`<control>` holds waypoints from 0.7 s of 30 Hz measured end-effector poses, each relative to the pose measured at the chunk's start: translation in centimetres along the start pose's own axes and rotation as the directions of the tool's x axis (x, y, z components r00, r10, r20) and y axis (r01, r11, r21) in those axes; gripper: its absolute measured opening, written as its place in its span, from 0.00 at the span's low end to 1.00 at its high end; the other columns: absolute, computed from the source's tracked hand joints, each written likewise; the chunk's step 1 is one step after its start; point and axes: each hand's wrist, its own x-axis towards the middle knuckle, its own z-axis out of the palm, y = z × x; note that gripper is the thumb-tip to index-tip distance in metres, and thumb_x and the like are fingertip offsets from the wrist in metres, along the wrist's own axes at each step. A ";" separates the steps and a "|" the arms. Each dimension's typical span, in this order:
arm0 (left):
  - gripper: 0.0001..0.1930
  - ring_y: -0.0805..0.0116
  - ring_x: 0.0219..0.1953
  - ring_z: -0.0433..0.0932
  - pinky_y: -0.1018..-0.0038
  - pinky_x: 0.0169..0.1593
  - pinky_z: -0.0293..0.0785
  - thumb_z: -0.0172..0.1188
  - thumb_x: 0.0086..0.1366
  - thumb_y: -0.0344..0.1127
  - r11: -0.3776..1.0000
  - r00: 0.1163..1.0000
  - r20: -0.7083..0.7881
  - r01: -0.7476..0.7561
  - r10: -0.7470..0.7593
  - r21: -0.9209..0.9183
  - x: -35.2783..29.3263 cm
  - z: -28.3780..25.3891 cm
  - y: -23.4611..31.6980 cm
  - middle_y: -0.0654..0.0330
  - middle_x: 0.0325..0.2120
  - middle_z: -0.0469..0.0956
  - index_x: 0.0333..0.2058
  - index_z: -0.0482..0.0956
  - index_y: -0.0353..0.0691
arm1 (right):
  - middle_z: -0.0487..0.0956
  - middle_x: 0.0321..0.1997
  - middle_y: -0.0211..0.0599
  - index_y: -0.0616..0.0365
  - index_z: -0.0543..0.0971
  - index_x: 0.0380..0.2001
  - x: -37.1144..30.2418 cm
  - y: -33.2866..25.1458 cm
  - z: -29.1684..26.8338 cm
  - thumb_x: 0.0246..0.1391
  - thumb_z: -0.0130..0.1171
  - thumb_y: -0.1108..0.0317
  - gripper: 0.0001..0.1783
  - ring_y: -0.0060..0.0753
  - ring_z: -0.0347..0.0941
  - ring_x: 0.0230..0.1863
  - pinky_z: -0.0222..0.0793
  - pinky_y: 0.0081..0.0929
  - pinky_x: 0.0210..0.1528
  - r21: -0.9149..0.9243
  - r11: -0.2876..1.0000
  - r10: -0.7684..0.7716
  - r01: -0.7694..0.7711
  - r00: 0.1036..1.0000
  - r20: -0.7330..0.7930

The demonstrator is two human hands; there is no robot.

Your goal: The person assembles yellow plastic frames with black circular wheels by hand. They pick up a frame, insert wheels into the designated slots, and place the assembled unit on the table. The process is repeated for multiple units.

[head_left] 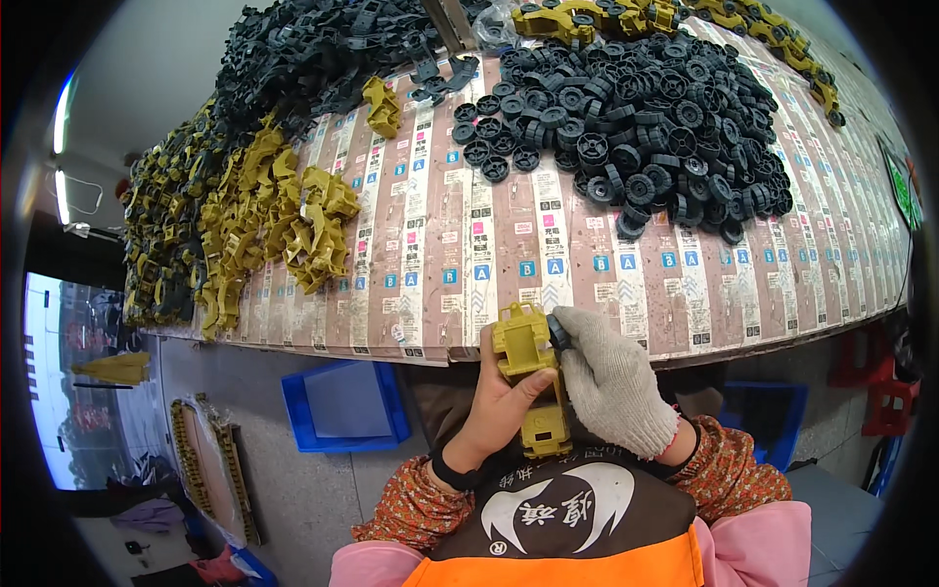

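My bare left hand (499, 406) is closed round a yellow toy truck body (528, 344), which I hold over the table's front edge. Its lower part, with window openings, points toward my apron. My right hand (611, 377), in a pale knitted glove, pinches a small black toy wheel (558, 333) against the truck body's upper right side. The glove partly covers the wheel, so I cannot tell whether it sits on an axle.
A big heap of black wheels (675, 127) lies at the back right of the table (489, 235). Yellow truck parts (318, 230) pile up at the left, with dark plastic parts (323, 59) behind. Under the table edge stands a blue bin (293, 411); red stools (890, 401) are at the right.
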 end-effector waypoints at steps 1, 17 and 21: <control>0.34 0.70 0.53 0.79 0.71 0.58 0.76 0.69 0.72 0.34 0.997 0.999 0.010 -0.034 0.034 0.063 -0.1 0.1 0.0 0.60 0.52 0.78 0.66 0.56 0.39 | 0.82 0.40 0.56 0.61 0.74 0.57 -0.1 0.1 -0.1 0.61 0.57 0.75 0.20 0.65 0.82 0.41 0.77 0.53 0.41 -0.014 1.000 -0.017 0.017 1.000 0.009; 0.36 0.64 0.56 0.80 0.68 0.59 0.77 0.71 0.69 0.35 0.934 0.952 0.299 -0.159 0.060 0.321 0.8 0.1 -0.1 0.52 0.54 0.78 0.65 0.55 0.38 | 0.81 0.33 0.59 0.63 0.75 0.45 0.0 0.2 -3.0 0.52 0.59 0.73 0.16 0.70 0.81 0.36 0.76 0.59 0.40 -0.080 0.985 0.166 -0.152 0.962 0.216; 0.39 0.66 0.56 0.79 0.69 0.60 0.76 0.71 0.69 0.35 0.981 0.966 0.239 0.054 -0.098 0.184 2.3 0.7 1.3 0.56 0.54 0.77 0.68 0.54 0.40 | 0.82 0.33 0.57 0.60 0.77 0.42 2.7 1.6 -4.9 0.56 0.58 0.71 0.11 0.65 0.81 0.36 0.77 0.55 0.40 -0.167 0.985 0.074 -0.051 0.988 0.132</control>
